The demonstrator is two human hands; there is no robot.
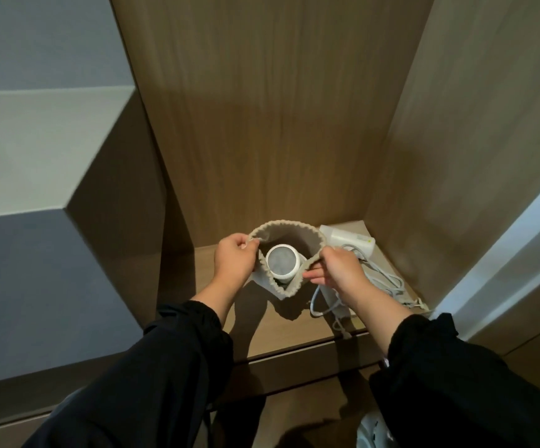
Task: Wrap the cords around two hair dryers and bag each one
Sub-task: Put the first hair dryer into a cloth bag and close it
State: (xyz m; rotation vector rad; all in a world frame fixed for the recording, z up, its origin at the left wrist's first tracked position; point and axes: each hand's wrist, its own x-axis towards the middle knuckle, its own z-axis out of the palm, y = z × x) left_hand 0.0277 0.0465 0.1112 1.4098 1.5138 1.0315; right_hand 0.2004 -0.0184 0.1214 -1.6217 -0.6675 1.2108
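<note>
Beige fabric is being stretched wide at the centre of the frame. The mouth of a drawstring bag (286, 225) is being pinched on its left rim by the left hand (234, 258) and on its right rim by the right hand (338, 270), with the fingers of both curled onto the hem. A white hair dryer (282, 262) is being carried inside the bag, round end up. By the look of it, the first bagging is being finished, and the mouth is next needing to be drawn closed. Right of centre, a second hair dryer (347, 240) is lying on the wooden shelf (262, 321) with its cord (388, 281) loose, not yet wrapped.
</note>
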